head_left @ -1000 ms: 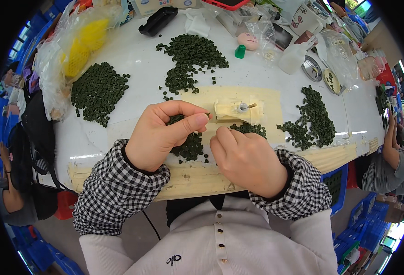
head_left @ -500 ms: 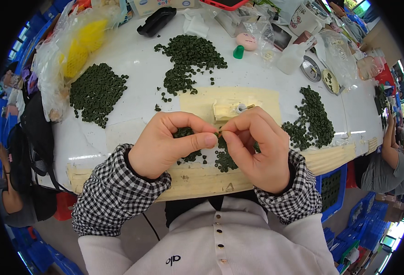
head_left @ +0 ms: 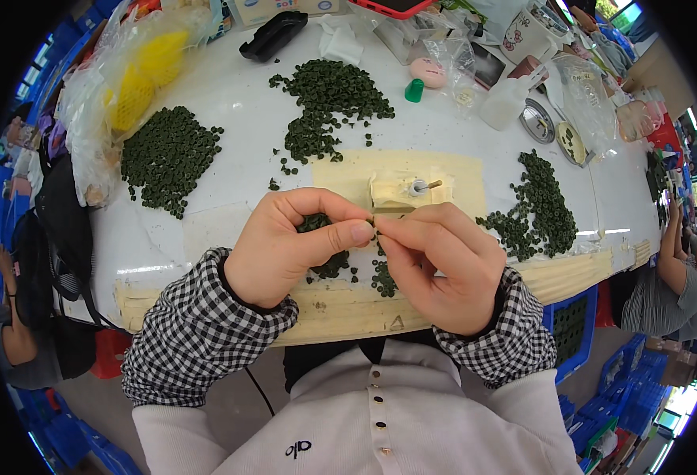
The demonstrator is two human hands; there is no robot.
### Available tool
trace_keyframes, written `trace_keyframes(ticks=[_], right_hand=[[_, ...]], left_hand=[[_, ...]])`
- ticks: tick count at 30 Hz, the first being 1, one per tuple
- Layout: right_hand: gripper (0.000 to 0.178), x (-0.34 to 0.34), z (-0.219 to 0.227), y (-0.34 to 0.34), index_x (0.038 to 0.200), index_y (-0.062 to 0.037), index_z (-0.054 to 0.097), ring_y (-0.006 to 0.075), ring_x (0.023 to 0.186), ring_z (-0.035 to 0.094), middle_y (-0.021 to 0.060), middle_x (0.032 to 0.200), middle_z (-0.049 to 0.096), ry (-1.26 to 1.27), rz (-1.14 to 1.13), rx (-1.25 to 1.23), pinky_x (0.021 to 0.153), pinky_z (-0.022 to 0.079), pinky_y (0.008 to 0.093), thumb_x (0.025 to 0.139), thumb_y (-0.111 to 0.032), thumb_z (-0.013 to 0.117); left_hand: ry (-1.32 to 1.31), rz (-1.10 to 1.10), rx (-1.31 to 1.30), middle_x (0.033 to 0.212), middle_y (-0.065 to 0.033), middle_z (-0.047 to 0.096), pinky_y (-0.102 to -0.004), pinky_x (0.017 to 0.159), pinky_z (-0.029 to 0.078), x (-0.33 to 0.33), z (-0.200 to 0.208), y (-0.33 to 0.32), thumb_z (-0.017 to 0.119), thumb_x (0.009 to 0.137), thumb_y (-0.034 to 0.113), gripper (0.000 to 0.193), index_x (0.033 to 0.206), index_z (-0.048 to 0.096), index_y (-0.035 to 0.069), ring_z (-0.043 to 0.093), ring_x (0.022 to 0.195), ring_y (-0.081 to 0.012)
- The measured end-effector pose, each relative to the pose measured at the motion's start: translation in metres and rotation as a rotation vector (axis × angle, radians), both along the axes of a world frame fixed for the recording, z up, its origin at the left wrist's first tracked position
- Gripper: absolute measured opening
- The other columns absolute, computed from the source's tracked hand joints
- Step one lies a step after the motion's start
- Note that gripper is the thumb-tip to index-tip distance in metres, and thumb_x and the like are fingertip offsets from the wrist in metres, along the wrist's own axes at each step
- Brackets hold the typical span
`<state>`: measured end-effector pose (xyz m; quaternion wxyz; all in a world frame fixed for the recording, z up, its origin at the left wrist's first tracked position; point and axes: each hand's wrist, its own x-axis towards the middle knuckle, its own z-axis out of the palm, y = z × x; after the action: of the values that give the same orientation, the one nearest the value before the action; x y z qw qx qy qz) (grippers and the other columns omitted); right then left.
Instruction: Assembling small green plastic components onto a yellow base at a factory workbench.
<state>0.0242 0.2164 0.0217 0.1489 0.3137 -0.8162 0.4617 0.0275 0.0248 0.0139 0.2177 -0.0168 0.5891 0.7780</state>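
While both hands meet above the near side of the worktop (head_left: pixel 238 170), the left hand (head_left: pixel 273 245) has its grip pinched, thumb against index, on a small green piece (head_left: pixel 374 223). Right hand (head_left: pixel 453 265) meets it from the other side, grip also clenched on the piece, tips touching or nearly so. Fingertips cover most of it; can't make out its detail.

Piece sits just this side of a tape-wrapped block (head_left: pixel 392 192) carrying a pale peg (head_left: pixel 418 187), on a beige sheet (head_left: pixel 463 170). Loose dark-green parts (head_left: pixel 333 267) lie under and between the hands. Three bigger heaps: left pile (head_left: pixel 170 158), far pile (head_left: pixel 333 91), right pile (head_left: pixel 548 206). Blue crate (head_left: pixel 584 352) below worktop edge, right, with dark-green contents.
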Motion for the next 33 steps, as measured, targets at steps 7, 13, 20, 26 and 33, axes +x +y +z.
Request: trace_keyframes(ticks=[7, 13, 20, 26, 33], right_hand=[[0.013, -0.011, 0.002, 0.018, 0.086, -0.0017, 0.066, 0.0055, 0.061, 0.054, 0.0018, 0.077, 0.058, -0.424, 0.362, -0.185, 0.05, 0.042, 0.0184, 0.075, 0.003, 0.069], [0.014, -0.011, 0.007, 0.017, 0.086, -0.0029, 0.066, 0.0097, 0.067, 0.056, 0.0039, 0.08, 0.058, -0.324, 0.413, -0.122, 0.054, 0.045, 0.0212, 0.074, 0.002, 0.071], [0.017, -0.012, 0.002, 0.015, 0.085, -0.0034, 0.065, 0.0192, 0.064, 0.058, 0.0066, 0.077, 0.056, -0.047, 0.237, 0.014, 0.054, 0.047, 0.0277, 0.069, 0.0, 0.073], [0.018, -0.012, -0.001, 0.013, 0.086, -0.0033, 0.065, 0.0193, 0.063, 0.058, 0.0069, 0.077, 0.057, -0.025, 0.242, 0.012, 0.054, 0.047, 0.0277, 0.07, 0.0, 0.073], [0.015, -0.009, 0.001, 0.013, 0.087, -0.0007, 0.065, 0.0143, 0.065, 0.06, 0.0067, 0.079, 0.059, -0.215, 0.212, -0.049, 0.055, 0.048, 0.0241, 0.074, 0.005, 0.068]], left_hand=[[0.112, -0.306, 0.046, 0.08, -0.0037, 0.066, -0.0196, 0.068, 0.045, -0.005, 0.001, -0.008, 0.072, 0.077, 0.004, 0.011, 0.086, 0.066, 0.001, 0.057, 0.071, -0.0071], [0.099, -0.383, 0.011, 0.081, -0.0028, 0.066, -0.0212, 0.071, 0.045, -0.006, 0.0, -0.01, 0.074, 0.075, 0.004, 0.013, 0.084, 0.066, 0.001, 0.058, 0.073, -0.0078], [0.107, -0.322, -0.051, 0.079, -0.0043, 0.067, -0.0212, 0.071, 0.046, -0.006, 0.007, -0.01, 0.067, 0.081, 0.007, 0.008, 0.086, 0.067, 0.0, 0.06, 0.075, -0.0082], [0.163, -0.287, -0.098, 0.076, -0.0048, 0.067, -0.0212, 0.069, 0.046, -0.005, 0.004, -0.008, 0.064, 0.082, 0.006, 0.007, 0.083, 0.066, -0.001, 0.06, 0.072, -0.0084], [0.201, -0.201, -0.148, 0.076, -0.0047, 0.067, -0.0207, 0.066, 0.046, -0.003, 0.004, -0.007, 0.064, 0.083, 0.007, 0.008, 0.082, 0.066, -0.001, 0.058, 0.071, -0.0074]])
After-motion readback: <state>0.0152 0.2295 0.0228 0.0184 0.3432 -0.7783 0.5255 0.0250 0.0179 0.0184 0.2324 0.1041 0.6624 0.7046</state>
